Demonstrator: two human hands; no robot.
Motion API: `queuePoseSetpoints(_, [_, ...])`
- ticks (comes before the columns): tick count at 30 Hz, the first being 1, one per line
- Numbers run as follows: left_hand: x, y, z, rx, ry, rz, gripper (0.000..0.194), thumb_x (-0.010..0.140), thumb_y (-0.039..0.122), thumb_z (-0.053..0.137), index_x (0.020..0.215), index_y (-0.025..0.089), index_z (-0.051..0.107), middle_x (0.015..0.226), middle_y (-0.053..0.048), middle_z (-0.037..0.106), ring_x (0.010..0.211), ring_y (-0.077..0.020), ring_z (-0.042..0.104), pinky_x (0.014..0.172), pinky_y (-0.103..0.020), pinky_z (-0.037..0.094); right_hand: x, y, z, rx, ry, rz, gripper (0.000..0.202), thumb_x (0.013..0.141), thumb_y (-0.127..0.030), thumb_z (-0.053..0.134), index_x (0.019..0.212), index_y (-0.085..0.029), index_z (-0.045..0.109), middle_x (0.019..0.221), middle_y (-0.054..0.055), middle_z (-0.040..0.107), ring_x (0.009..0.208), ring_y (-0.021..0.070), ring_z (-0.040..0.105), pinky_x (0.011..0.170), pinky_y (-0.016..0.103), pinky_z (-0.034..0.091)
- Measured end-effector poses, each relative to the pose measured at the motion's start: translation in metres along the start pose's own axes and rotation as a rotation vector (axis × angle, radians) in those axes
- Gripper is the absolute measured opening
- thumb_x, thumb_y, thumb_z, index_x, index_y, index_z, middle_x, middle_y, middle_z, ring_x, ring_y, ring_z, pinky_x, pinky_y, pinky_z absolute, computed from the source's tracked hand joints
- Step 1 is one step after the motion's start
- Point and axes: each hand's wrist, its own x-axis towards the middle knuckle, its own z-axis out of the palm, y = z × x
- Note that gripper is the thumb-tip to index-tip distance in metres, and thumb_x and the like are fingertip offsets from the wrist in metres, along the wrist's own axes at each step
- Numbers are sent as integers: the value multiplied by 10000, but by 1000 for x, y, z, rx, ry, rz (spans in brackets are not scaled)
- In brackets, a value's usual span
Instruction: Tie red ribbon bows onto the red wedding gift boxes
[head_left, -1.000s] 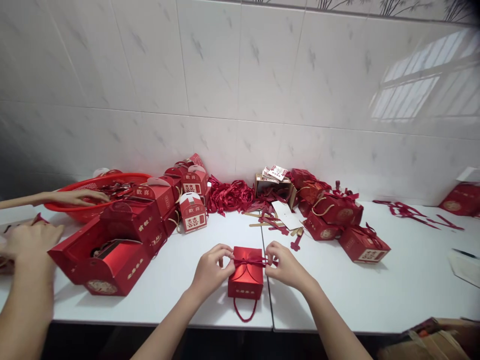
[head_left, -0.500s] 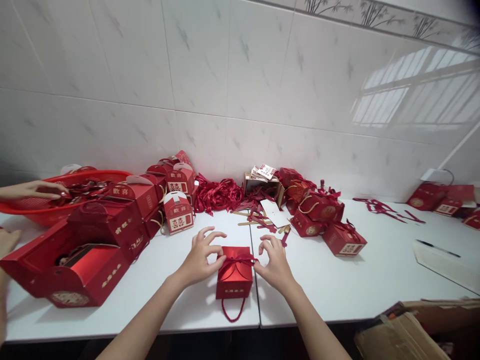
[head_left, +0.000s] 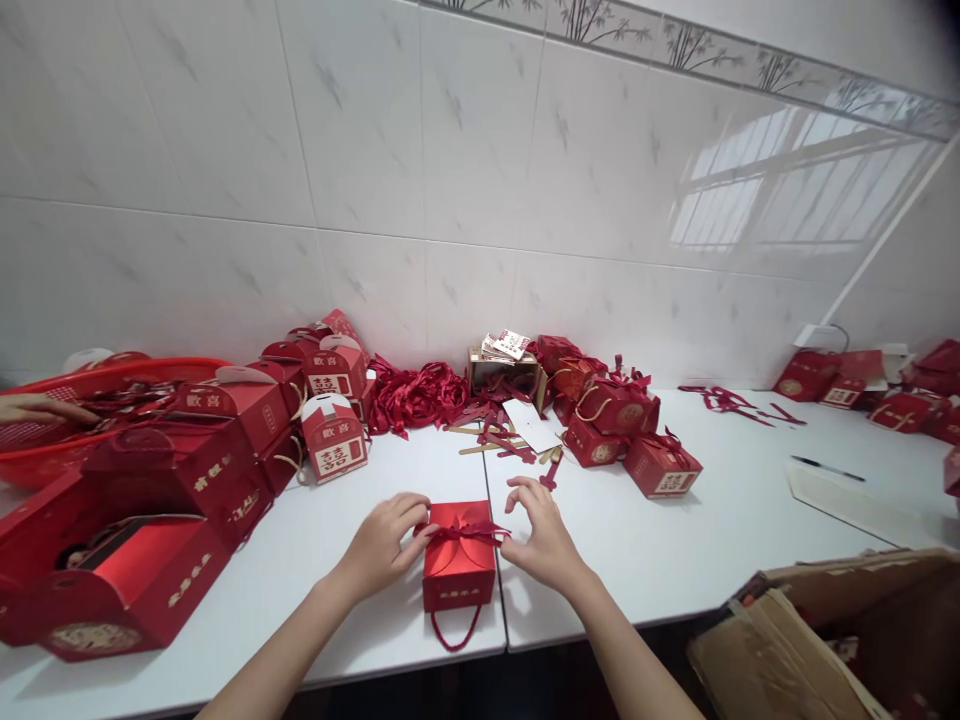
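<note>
A small red gift box point(head_left: 459, 580) stands near the table's front edge, its cord handle hanging toward me. Across its top lies a dark red ribbon bow point(head_left: 463, 532). My left hand point(head_left: 390, 543) is at the box's left side, fingers bent together at the left end of the bow; what they pinch is too small to make out. To the right, my right hand point(head_left: 541, 532) has its thumb near the bow's right end, with the forefinger raised and apart from it.
Red boxes point(head_left: 335, 440) are stacked at left beside a red basket point(head_left: 30, 460), where another person's hand reaches in. Behind lie a ribbon pile point(head_left: 420, 395) and tied boxes point(head_left: 664, 465). A cardboard carton point(head_left: 787, 650) stands front right.
The view has turned to the right. My left hand's fingers have come down and closed in at the box's upper left. My right hand remains spread beside the bow.
</note>
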Motion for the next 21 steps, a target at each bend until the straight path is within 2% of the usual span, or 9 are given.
queuePoseSetpoints(2, [0, 6, 10, -190, -24, -71, 184, 901, 260, 380, 815, 200, 531, 1012, -70, 622, 872, -189, 589, 730, -299, 465, -8, 7, -5, 134, -86, 20, 310, 694, -194, 640, 979, -237, 526, 1267, 75, 445, 1057, 221, 527, 899, 400, 426])
queuePoseSetpoints(4, [2, 15, 21, -323, -12, -147, 191, 910, 271, 351, 809, 203, 499, 1020, -73, 600, 869, -182, 582, 696, -282, 476, -19, 16, -9, 257, -222, 41, 646, 656, -288, 736, 1235, -278, 450, 1390, 98, 337, 994, 201, 571, 856, 370, 478])
queuePoseSetpoints(6, [7, 28, 34, -422, -16, -182, 196, 909, 299, 366, 788, 205, 488, 1035, -79, 583, 906, -194, 572, 673, -278, 481, -32, 23, -11, 307, -301, 42, 1040, 530, -339, 837, 1403, -310, 274, 1464, 113, 238, 1119, 242, 528, 936, 387, 456])
queuePoseSetpoints(8, [15, 43, 46, -526, -32, -190, 209, 913, 320, 375, 788, 206, 499, 1047, -81, 577, 927, -201, 570, 673, -280, 487, -46, 29, -13, 315, -274, 39, 1133, 491, -346, 860, 1435, -301, 235, 1458, 105, 261, 1287, 276, 386, 1053, 410, 358])
queuePoseSetpoints(11, [24, 66, 65, -709, -36, -235, 178, 912, 345, 408, 994, 229, 516, 1141, -86, 561, 975, -206, 585, 736, -306, 506, -65, 42, -22, 332, -138, 87, 956, 569, -340, 822, 1392, -294, 338, 1397, 88, 354, 1322, 265, 351, 1088, 412, 316])
queuePoseSetpoints(14, [25, 80, 78, -814, -39, -307, 433, 894, 360, 463, 1302, 288, 338, 1340, -109, 452, 1073, -218, 569, 823, -342, 505, -75, 71, -44, 266, 117, 203, 879, 592, -351, 797, 1359, -279, 374, 1376, 95, 375, 1299, 279, 382, 1068, 430, 346])
queuePoseSetpoints(16, [19, 82, 83, -793, -75, -326, 511, 884, 366, 483, 1359, 307, 304, 1397, -112, 408, 1125, -236, 543, 856, -358, 495, -74, 99, -65, 173, 343, 290, 873, 592, -379, 781, 1354, -249, 375, 1342, 111, 394, 1277, 300, 401, 1060, 454, 349])
queuePoseSetpoints(18, [11, 81, 87, -748, -128, -344, 507, 869, 374, 503, 1351, 302, 363, 1370, -111, 449, 1152, -260, 524, 870, -370, 490, -68, 126, -86, 83, 528, 367, 886, 586, -409, 768, 1357, -226, 372, 1306, 119, 407, 1256, 312, 414, 1056, 459, 346])
queuePoseSetpoints(21, [2, 75, 94, -717, -146, -422, 502, 856, 377, 510, 1335, 277, 397, 1310, -119, 504, 1160, -278, 515, 867, -378, 492, -53, 160, -112, 27, 644, 401, 909, 575, -442, 759, 1363, -206, 373, 1285, 128, 416, 1217, 315, 448, 1029, 462, 361])
